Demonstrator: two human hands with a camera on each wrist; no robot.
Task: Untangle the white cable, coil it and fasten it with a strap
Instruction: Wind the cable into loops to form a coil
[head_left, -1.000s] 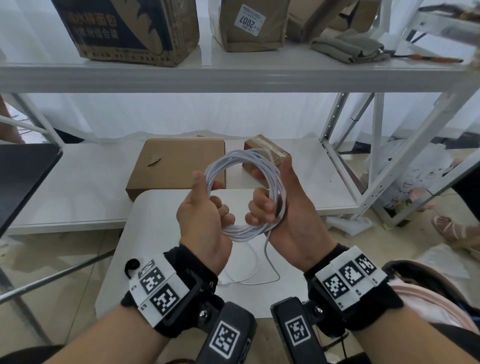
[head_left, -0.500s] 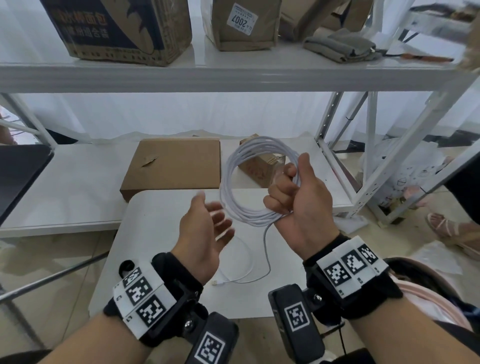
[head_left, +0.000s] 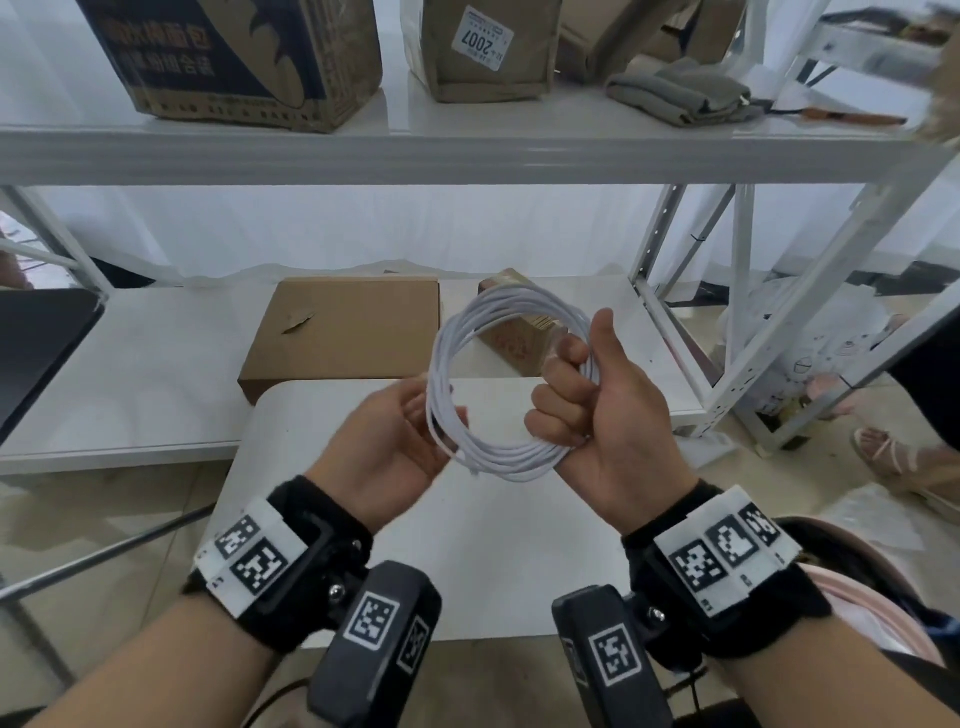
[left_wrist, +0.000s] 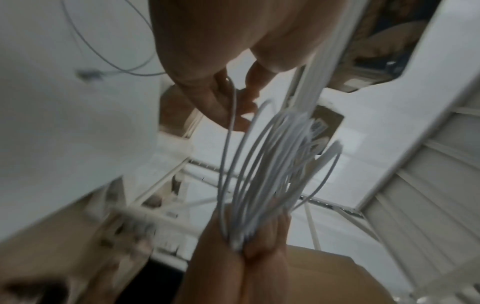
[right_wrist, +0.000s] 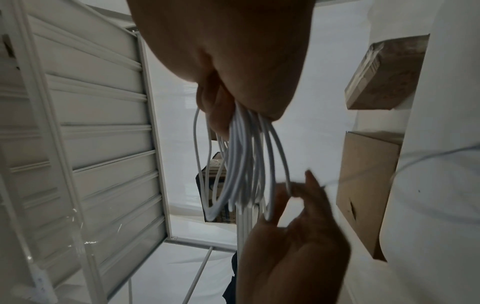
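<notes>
Cable (head_left: 511, 384), white and wound into a round coil, hangs in the air above the white worktop (head_left: 498, 561). From the head view, the right hand (head_left: 597, 410) has its fingers curled round the coil's right side, thumb pointing up. The left hand (head_left: 387, 447) sits at the coil's left side, fingers loosely bent and touching the outer strands. Beyond the worktop, a flat cardboard box (head_left: 343, 332) lies on a low shelf, and a smaller box (head_left: 514, 338) shows through the coil.

From the left wrist view, which is blurred, the cable (left_wrist: 262, 170) fans out as many loops, gathered below where the right hand (left_wrist: 241, 267) grips them; the left hand's fingers (left_wrist: 221, 102) pinch one strand.

From the right wrist view, the right hand (right_wrist: 233, 61) clamps the bundled loops of cable (right_wrist: 241, 160), and the left hand (right_wrist: 293, 236) reaches up with fingertips on the outer loop.
</notes>
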